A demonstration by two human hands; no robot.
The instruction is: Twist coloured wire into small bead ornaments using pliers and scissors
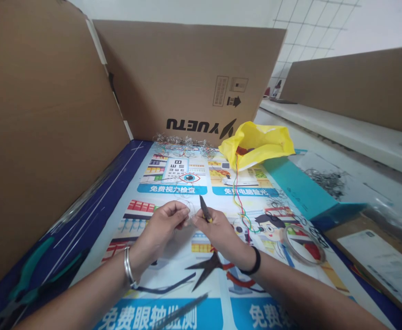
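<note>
Over the middle of the printed mat, my left hand pinches a thin, pale wire loop between thumb and fingers. My right hand is closed around a small dark pointed tool with a bit of yellow on its handle; it looks like pliers, tip up. The right thumb and finger also meet near the wire, close to the left fingertips. Below the right wrist lie open scissors with red handles. A dark, strip-like piece lies beside them.
Cardboard walls rise behind and left. A tangled wire heap lies at the back, beside a yellow bag trailing coloured cords. At right are a clear tape roll and a teal folder; green-handled pliers lie front left.
</note>
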